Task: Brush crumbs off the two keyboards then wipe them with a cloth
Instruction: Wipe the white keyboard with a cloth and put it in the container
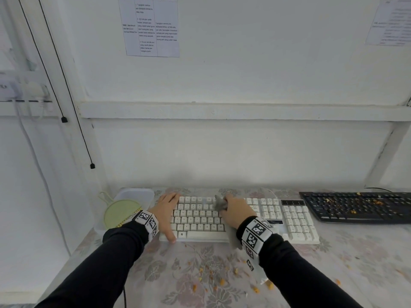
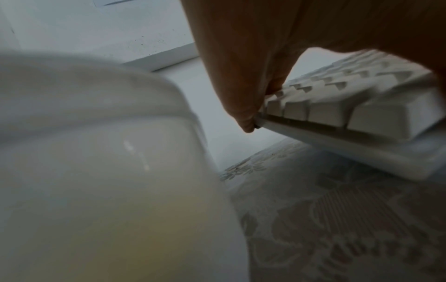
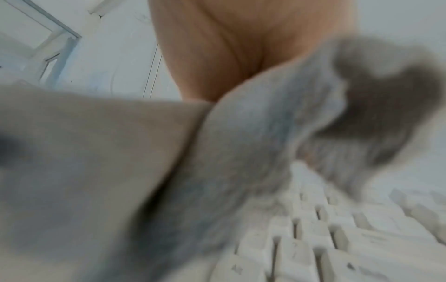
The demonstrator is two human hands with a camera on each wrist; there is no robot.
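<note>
A white keyboard lies on the flowered tablecloth in the middle of the head view. My left hand holds its left end, thumb hooked on the front edge and fingers reaching the back edge. In the left wrist view a fingertip hooks the corner of the white keyboard. My right hand grips a bunched grey cloth and presses it onto the upper key rows. The right wrist view shows the cloth blurred over the keys. A black keyboard at the right has orange crumbs on it.
A white tub with a pale green brush stands left of the white keyboard, close to my left wrist. Orange crumbs are scattered on the tablecloth in front of the keyboards. A white wall rises right behind the table.
</note>
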